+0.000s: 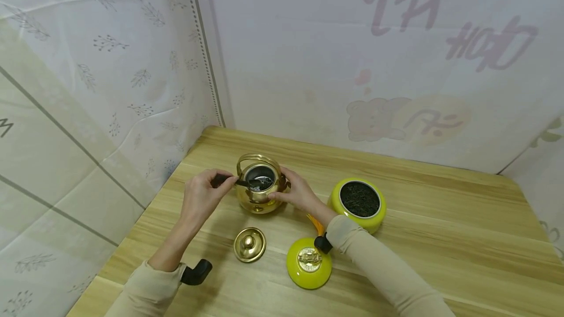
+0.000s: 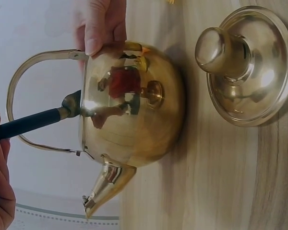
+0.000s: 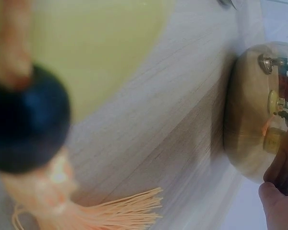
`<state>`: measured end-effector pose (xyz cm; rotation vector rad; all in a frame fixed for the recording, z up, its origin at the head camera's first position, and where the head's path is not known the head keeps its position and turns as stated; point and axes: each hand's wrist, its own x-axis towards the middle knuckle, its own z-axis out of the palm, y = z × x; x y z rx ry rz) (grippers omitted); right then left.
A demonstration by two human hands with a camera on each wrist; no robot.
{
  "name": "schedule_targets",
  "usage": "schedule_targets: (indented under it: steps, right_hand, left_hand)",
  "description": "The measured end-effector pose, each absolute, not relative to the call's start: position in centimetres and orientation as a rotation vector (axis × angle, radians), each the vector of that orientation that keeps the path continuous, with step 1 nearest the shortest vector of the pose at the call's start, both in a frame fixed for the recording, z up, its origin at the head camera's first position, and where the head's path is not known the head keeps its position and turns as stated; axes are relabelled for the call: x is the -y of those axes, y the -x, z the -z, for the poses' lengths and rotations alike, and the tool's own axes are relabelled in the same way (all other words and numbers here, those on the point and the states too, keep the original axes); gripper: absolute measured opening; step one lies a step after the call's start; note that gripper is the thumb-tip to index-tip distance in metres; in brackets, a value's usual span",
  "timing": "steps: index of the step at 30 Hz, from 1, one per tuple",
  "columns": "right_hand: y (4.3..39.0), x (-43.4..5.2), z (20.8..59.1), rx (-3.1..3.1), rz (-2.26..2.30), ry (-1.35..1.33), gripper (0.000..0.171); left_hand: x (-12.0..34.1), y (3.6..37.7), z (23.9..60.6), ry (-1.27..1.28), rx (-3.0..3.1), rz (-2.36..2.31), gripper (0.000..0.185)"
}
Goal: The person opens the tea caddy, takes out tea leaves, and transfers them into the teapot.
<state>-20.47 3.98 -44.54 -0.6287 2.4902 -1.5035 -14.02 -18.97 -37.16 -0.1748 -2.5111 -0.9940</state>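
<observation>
The left hand (image 1: 200,197) is closed round the slim black handle of a small dark scoop (image 2: 31,124), pinching it between thumb and fingers; the scoop slants in beneath the raised hoop handle (image 1: 264,157) of a rounded, mirror-bright golden metal teapot (image 1: 251,204), and its head dips into the open mouth, where dark and shiny patches show, though what they are I cannot tell; the teapot stands upright on the pale, wood-grained tabletop (image 1: 440,219), its curved spout (image 2: 108,184) plain in the left wrist view; the right hand (image 1: 304,194) clasps the teapot from the right, thumb laid on the near side by the rim, fingers round the flank, so the two hands are apart from each other with the teapot between them; in front of the teapot lies its round golden metal lid (image 1: 248,244), knob upward; to the right of that lid sits a glossy yellow domed cover (image 1: 299,275) topped by a gold ornament (image 1: 310,259), with an orange thread tassel (image 3: 125,211) near it, below the right forearm; farther right, a squat, glossy yellow jar (image 1: 378,220) stands open, filled with dark leafy bits (image 1: 360,198); behind the tabletop hangs a pale printed backdrop (image 1: 286,62)
</observation>
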Motion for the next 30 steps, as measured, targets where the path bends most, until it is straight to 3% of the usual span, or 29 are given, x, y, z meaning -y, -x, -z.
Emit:
schedule_targets:
  steps: [14,30]
  right_hand:
    - [20.6,-4.0,44.7,-2.502,1.493,0.620,0.081]
    - [19.2,-5.5,43.5,-2.457,1.494,0.582,0.087]
  left_hand:
    - [19.1,14.1,37.1,0.213,2.394,0.965,0.012]
    - [19.3,12.1,37.5,0.078,2.289,1.194,0.010]
